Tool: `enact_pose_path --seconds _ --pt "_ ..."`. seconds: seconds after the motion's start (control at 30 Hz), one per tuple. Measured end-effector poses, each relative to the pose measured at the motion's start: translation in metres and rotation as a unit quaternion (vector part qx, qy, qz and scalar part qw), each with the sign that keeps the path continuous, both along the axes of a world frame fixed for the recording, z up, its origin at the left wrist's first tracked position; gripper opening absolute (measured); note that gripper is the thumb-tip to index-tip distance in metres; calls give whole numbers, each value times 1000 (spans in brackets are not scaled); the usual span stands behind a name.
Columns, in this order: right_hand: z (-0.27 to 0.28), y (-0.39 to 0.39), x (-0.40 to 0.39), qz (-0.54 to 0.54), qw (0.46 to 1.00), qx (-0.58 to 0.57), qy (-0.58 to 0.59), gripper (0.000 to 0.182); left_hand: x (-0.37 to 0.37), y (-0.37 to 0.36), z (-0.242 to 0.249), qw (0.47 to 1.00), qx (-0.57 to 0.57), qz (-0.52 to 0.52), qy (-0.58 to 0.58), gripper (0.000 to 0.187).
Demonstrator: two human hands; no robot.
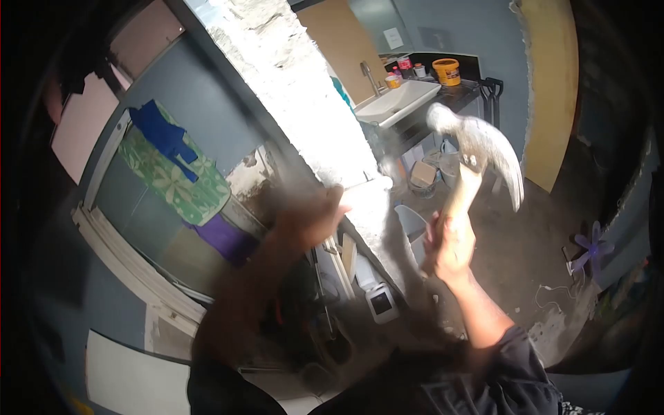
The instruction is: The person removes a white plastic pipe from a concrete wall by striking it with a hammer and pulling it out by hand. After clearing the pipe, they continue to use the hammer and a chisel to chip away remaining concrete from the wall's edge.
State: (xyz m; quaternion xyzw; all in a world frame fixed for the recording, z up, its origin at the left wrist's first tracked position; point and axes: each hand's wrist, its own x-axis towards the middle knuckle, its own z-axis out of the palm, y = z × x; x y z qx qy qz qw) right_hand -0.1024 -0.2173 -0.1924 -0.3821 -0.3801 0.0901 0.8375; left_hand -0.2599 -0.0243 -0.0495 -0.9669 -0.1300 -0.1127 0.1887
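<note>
My right hand (pixel 453 245) is wrapped round the wooden handle of a claw hammer (pixel 484 145). The hammer is raised, its rounded face to the left and its claw curving down to the right. My left hand (pixel 311 220), partly blurred, is closed on a short pale rod that looks like a chisel (pixel 370 185). Its blunt end points right, toward the hammer side. Behind the rod stands the rough, sunlit edge of a broken wall (pixel 297 90); the rod overlaps it in this view. The hammer head is apart from the rod.
Beyond the wall are a white sink (pixel 398 100) and a yellow tub (pixel 447 71) on a dark counter. A purple fan (pixel 593 247) stands low on the right. At left, a green patterned cloth (pixel 173 166) hangs by a frame. A white device (pixel 380 303) lies below.
</note>
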Motion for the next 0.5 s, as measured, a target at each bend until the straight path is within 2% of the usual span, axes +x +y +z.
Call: enact_pose_path --seconds 0.07,0.13,0.2,0.23,0.27,0.3,0.33,0.37,0.4,0.43,0.47,0.5 --pt "-34 -25 5 -70 996 -47 -16 45 -15 -12 -21 977 -127 -98 -139 27" --pt "-78 -51 14 -128 983 -125 -45 47 -41 -23 -55 962 -188 7 -198 27" --pt "-113 -73 18 -182 961 -197 -61 34 -74 -27 -107 892 -361 149 -228 29" --pt "-126 -82 21 -245 940 -208 -111 28 -88 -37 -139 857 -405 145 -284 32" --pt "-139 -96 20 -218 930 -283 -86 24 -130 -19 -216 948 -195 103 -231 34" --pt "-149 -101 18 -233 927 -286 -65 28 -161 3 -288 969 -84 68 -221 33" --pt "-158 -106 14 -236 921 -305 -55 29 -183 12 -335 977 27 33 -209 33" --pt "-172 -110 11 -227 917 -325 -32 29 -192 -18 -339 941 -217 133 -221 34" --pt "-177 -111 7 -231 916 -328 -24 28 -192 -45 -335 838 -450 220 -217 37" --pt "-181 -111 6 -234 913 -334 -17 27 -191 -37 -333 836 -452 218 -221 37" --pt "-183 -111 8 -234 912 -337 -23 27 -190 -27 -328 924 -309 126 -188 31" --pt "-182 -110 7 -224 913 -341 -10 26 -185 -21 -322 976 -154 31 -149 27"
